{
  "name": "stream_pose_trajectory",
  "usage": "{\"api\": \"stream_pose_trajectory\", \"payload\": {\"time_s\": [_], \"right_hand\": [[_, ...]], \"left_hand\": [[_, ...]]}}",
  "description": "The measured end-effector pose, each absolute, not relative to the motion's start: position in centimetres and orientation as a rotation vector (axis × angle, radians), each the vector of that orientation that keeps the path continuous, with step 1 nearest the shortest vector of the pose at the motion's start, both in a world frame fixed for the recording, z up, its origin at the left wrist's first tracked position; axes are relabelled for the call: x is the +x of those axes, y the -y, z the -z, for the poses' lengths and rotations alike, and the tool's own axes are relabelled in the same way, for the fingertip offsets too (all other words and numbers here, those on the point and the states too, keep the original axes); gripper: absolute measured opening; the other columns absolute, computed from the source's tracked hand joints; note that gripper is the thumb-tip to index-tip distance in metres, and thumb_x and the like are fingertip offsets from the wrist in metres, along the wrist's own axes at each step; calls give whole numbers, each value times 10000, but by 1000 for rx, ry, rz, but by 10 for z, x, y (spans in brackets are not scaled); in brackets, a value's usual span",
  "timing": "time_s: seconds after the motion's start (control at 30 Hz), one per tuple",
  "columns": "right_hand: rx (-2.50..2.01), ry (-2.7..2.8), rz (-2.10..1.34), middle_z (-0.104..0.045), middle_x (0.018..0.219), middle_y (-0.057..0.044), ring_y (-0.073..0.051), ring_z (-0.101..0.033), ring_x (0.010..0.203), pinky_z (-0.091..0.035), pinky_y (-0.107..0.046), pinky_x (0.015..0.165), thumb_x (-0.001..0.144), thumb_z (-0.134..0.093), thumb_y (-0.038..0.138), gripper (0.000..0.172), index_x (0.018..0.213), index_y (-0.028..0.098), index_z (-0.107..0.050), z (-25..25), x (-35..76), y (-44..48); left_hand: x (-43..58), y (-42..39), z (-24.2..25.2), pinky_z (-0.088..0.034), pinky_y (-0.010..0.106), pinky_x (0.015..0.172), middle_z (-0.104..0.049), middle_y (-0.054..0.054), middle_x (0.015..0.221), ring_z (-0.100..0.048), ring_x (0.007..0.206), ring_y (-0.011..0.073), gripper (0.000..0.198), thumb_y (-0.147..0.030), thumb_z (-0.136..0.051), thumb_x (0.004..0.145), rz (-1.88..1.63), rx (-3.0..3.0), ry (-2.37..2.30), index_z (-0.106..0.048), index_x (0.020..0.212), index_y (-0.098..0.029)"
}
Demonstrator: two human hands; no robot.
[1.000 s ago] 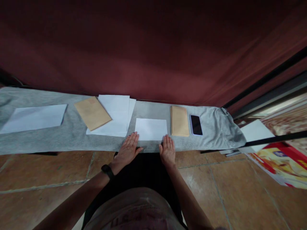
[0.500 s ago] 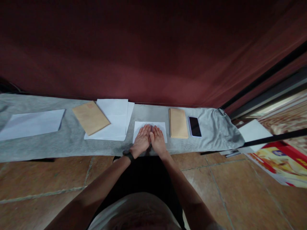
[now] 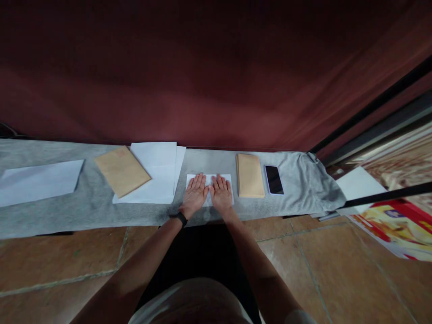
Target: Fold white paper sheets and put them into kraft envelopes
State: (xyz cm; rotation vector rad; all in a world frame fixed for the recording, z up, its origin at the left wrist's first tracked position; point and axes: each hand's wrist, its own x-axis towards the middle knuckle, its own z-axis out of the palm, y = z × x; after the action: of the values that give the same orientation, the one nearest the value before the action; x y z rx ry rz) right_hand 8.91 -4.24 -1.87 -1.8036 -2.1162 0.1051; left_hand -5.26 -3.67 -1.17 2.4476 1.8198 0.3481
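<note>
A small white sheet of paper (image 3: 209, 203) lies on the grey cloth in front of me, most of it covered by my hands. My left hand (image 3: 195, 193) rests palm down on its left half, fingers stretched out and pointing away from me. On the right half my right hand (image 3: 221, 192) lies flat in the same way. The thumbs come close together near the middle of the paper. Whether the sheet is folded under my palms, I cannot tell.
Brown envelopes (image 3: 250, 175) lie right of the paper, with a phone (image 3: 274, 180) beyond them. To the left, another brown envelope (image 3: 122, 172) overlaps white sheets (image 3: 157, 168). Farther left is more white paper (image 3: 40, 181). A red curtain (image 3: 202, 112) hangs behind the grey cloth (image 3: 135, 216).
My hands have spread apart sideways across the paper, the left hand to the left and the right slightly to the right. The view has shifted a little.
</note>
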Motion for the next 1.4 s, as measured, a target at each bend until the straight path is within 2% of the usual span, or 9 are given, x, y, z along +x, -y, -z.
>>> {"api": "stream_pose_trajectory", "payload": {"time_s": [0.23, 0.67, 0.9, 1.0, 1.13, 1.27, 1.4], "right_hand": [[-1875, 1988, 35, -403, 1561, -237, -310, -376, 1473, -307, -506, 1198, 1068, -344, 431, 616, 1520, 16, -392, 26, 89, 42], [-1908, 1878, 11, -336, 1568, -310, -362, -358, 1474, -327, -557, 1182, 1063, -324, 458, 694, 1528, -57, -322, 27, 96, 51], [-1894, 1843, 26, -359, 1570, -284, -347, -365, 1470, -315, -553, 1183, 1067, -327, 434, 650, 1535, -17, -338, 24, 99, 60], [-1851, 1968, -38, -359, 1592, -227, -308, -336, 1491, -285, -523, 1206, 1069, -341, 399, 598, 1547, 38, -348, 18, 93, 67], [-1733, 2126, -142, -384, 1601, -146, -264, -351, 1486, -256, -492, 1222, 1073, -329, 340, 508, 1529, 133, -418, 13, 83, 77], [-1721, 2150, -129, -375, 1602, -162, -283, -360, 1481, -263, -504, 1215, 1063, -370, 365, 524, 1533, 137, -414, 14, 87, 83], [-1748, 2137, -65, -347, 1611, -189, -296, -339, 1491, -275, -507, 1210, 1053, -405, 397, 574, 1546, 105, -376, 18, 97, 88]], "left_hand": [[-63, 36, 16, -166, 435, 1266, -283, 175, 1640, -210, 1543, 263, 643, -369, -224, 1023, -347, 2339, -1982, -308, 1554, -16], [-66, 42, 23, -235, 542, 1237, -321, 233, 1608, -224, 1536, 314, 670, -382, -292, 993, -579, 2156, -2092, -322, 1542, 0], [-67, 43, 18, -239, 525, 1238, -331, 231, 1605, -232, 1532, 315, 663, -381, -289, 999, -560, 2169, -2107, -329, 1535, 8], [-63, 49, 13, -213, 524, 1247, -313, 231, 1613, -215, 1538, 313, 653, -356, -288, 1000, -535, 2211, -2069, -324, 1533, 20], [-54, 61, 9, -213, 480, 1256, -336, 172, 1620, -223, 1539, 263, 597, -282, -258, 1004, -457, 2364, -1882, -345, 1541, -37], [-53, 71, 11, -235, 467, 1250, -366, 150, 1610, -252, 1530, 254, 586, -303, -269, 1008, -415, 2381, -1867, -365, 1540, -76], [-59, 75, 15, -230, 481, 1249, -332, 189, 1616, -244, 1532, 277, 628, -370, -292, 1013, -468, 2314, -1953, -339, 1544, -38]]}}
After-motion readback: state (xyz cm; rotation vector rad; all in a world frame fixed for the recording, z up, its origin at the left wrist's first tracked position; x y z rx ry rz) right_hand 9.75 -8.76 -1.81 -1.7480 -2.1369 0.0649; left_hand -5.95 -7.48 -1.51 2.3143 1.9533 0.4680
